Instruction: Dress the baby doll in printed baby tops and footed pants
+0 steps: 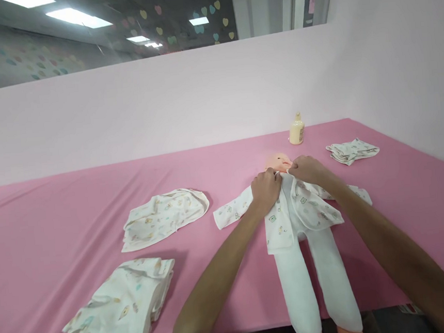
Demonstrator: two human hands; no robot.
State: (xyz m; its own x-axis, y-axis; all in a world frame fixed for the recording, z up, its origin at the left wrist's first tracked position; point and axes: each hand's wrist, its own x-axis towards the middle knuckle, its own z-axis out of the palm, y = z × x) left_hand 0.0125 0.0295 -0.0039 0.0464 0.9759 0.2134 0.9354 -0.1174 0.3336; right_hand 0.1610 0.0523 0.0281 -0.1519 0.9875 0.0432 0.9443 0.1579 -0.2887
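Observation:
A baby doll [278, 160] lies on its back with its head away from me, its body and legs in white cloth. On it is a white printed baby jacket [280, 229], its front lying apart down the middle and its sleeves spread to both sides. My left hand [266, 188] is closed on the jacket's edge near the neck, on the left. On the other side of the neck, just below the doll's chin, my right hand [307, 170] pinches the opposite jacket edge. The fingertips of both hands are partly hidden.
A pink cloth [74, 215] covers the table. To the left lie a printed baby cap-like garment [166, 215] and a folded printed cloth [125, 302]. A pump bottle [296, 130] stands behind the doll, with another folded cloth [352, 151] at right. A white wall [162, 104] borders the back.

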